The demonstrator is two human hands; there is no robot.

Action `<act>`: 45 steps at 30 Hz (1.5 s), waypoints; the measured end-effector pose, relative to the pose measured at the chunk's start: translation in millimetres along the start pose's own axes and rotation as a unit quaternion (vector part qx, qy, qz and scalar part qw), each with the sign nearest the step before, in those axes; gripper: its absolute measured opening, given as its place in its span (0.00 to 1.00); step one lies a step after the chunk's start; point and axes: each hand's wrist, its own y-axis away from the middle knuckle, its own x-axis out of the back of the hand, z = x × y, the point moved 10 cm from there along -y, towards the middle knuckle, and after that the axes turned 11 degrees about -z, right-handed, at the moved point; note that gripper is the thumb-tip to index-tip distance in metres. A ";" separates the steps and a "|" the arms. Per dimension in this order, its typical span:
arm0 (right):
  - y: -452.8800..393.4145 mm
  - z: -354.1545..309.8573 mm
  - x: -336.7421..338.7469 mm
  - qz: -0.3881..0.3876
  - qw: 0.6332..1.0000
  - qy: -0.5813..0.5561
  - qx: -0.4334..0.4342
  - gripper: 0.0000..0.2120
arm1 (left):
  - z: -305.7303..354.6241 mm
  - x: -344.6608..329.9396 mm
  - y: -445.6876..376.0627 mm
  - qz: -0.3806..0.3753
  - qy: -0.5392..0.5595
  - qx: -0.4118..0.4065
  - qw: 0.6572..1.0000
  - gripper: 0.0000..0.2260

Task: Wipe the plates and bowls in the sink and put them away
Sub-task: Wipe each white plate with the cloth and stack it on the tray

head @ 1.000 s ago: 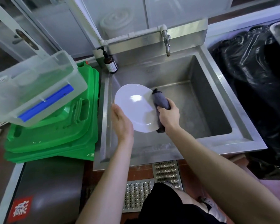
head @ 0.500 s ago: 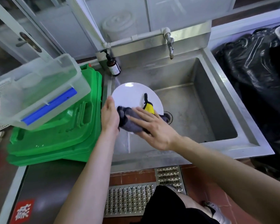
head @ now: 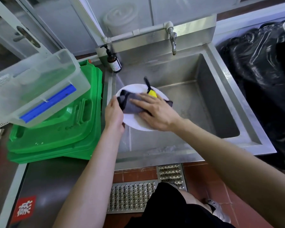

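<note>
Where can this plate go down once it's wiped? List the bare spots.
Bare: the sink floor right of the plate, below the tap; the steel counter in front of the green lids. Crowded: the left side, where a clear bin tops them.

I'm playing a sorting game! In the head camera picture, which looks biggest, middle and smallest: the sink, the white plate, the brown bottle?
Largest to smallest as they look:
1. Sink
2. Plate, partly hidden by the cloth and both hands
3. Bottle
The bottle stands farther from the camera, yet the gaps look too wide to flip.
</note>
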 end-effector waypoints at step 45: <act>42.3 4.2 -10.4 -0.035 0.997 0.021 0.059 0.36 | -4.8 10.2 -47.8 0.077 -0.036 0.087 0.993 0.15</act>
